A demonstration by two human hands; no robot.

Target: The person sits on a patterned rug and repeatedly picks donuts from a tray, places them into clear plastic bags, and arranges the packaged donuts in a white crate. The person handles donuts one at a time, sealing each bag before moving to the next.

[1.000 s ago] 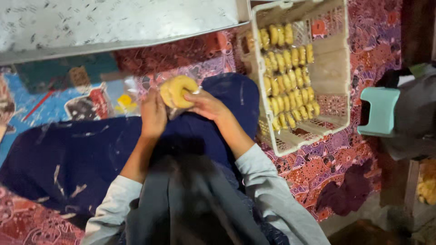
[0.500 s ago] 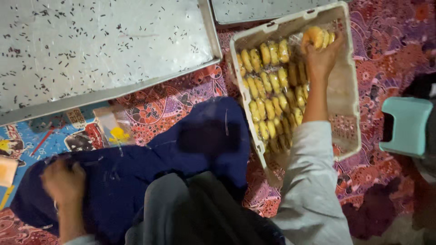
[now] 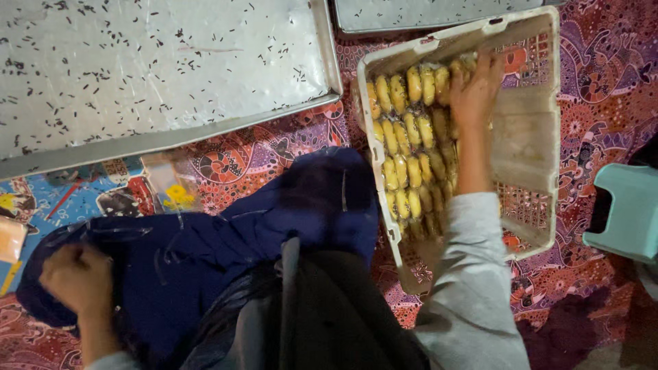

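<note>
My right hand (image 3: 475, 90) reaches into a white plastic crate (image 3: 531, 147) and presses on the top end of a row of yellow wrapped pastries (image 3: 404, 147) packed upright inside. My left hand (image 3: 77, 275) rests closed on the dark blue cloth (image 3: 226, 236) over my lap, at the lower left. Whether it holds anything is hidden. The right half of the crate is bare.
A large metal tray (image 3: 157, 75) speckled with dark seeds lies at the upper left, a second tray (image 3: 439, 12) beyond the crate. A clear plastic bag (image 3: 171, 188) lies on the patterned mat (image 3: 603, 68). A teal stool (image 3: 627, 212) stands at right.
Both hands held a round pastry before me; my right hand carried it into the crate and now pushes it in line, while my left hand dropped to the blue cloth.
</note>
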